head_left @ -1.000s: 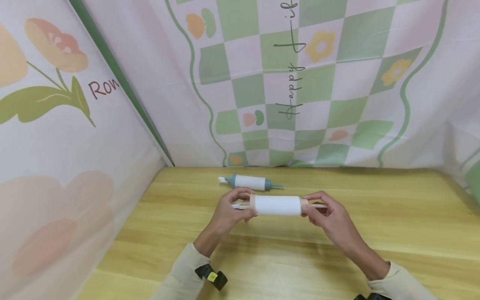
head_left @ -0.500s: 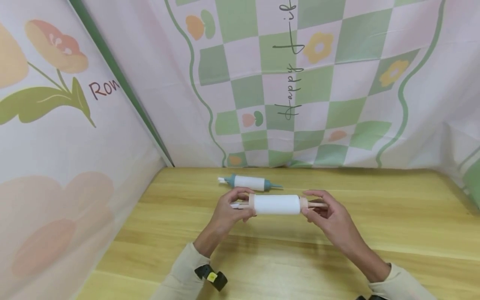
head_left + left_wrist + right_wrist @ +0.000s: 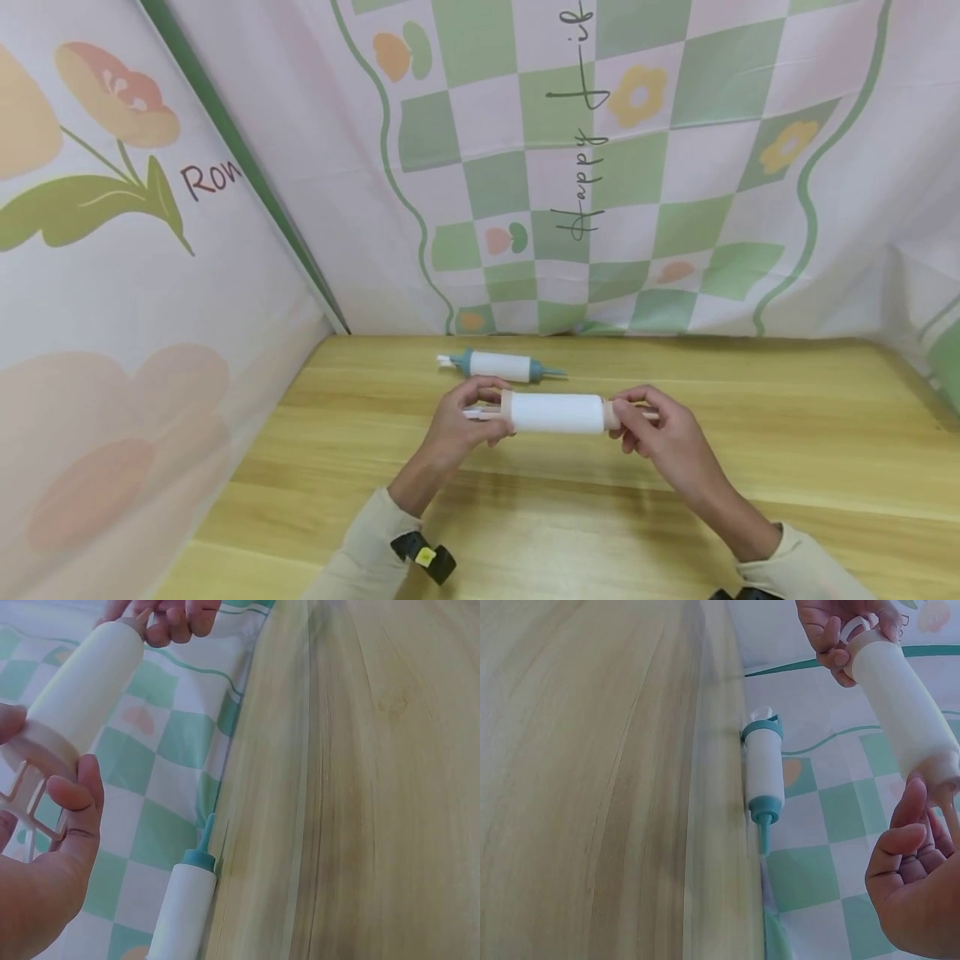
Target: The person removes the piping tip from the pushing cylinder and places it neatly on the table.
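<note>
A white-barrelled syringe [image 3: 557, 413] with pale pink ends is held level above the table. My left hand [image 3: 463, 417] grips the pink collar [image 3: 41, 750] at its handle end, thumb and fingers on opposite sides. The slotted pink handle [image 3: 30, 806] sticks out toward the left palm. At the other end, my right hand [image 3: 663, 429] pinches the pink nozzle cap [image 3: 611, 415]. The thin nozzle [image 3: 949, 814] runs past the right fingers, which partly hide it. Behind lies a second white syringe with teal ends [image 3: 500, 366], untouched by either hand.
The wooden table [image 3: 375, 467] spreads beneath both hands. A checkered curtain [image 3: 555, 167] hangs along its far edge, and a flower-printed curtain [image 3: 112, 292] stands at the left.
My right fingers have shifted on the nozzle cap, with the thumb now farther right and the fingers more curled beneath. My left hand and the teal-ended syringe stay put.
</note>
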### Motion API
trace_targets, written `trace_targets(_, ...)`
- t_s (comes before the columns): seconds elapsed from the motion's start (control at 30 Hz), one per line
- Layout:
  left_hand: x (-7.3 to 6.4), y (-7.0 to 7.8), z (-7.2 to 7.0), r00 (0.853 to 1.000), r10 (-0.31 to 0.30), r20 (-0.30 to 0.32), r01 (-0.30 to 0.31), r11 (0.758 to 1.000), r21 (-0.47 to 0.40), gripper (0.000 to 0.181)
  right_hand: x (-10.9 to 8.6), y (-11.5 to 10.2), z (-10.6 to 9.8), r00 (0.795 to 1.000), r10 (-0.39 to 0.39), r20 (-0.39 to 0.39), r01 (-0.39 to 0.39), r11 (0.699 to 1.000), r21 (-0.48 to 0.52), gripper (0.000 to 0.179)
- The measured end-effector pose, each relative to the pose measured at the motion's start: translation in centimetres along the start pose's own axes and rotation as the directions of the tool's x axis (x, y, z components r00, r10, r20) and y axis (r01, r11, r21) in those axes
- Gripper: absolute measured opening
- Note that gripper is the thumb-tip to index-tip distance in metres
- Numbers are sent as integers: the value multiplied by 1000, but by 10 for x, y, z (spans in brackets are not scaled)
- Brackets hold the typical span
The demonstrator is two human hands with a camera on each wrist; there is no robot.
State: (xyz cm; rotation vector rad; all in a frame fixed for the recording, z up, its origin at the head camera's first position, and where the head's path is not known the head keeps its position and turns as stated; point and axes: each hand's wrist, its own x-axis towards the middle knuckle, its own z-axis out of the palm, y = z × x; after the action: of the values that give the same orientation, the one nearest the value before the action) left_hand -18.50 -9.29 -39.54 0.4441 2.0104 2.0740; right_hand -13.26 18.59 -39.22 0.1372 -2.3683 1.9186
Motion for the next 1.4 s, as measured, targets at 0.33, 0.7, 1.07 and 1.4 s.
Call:
trace_targets(0.33,0,0,0,1000,2,4,-2,1000,26,47,1,1,-1,1000,-7,5,7,1000,-27,33)
trace_targets(0.7,-1,-3,-2,1000,-3,1,3,1000,14,49,-3,4,-1,996,-78,44,78,997,-11,31)
trace_targets(1.07,1,-3,-2,1000,-3,-10,3,1000,0,47,-1,5,1,992,-118,54,118,993,1,33)
trace_targets(1.4,1,-2,-1,1000,-5,-2,5,1000,3,47,2,0,-1,999,-37,22,38,997,-65,38)
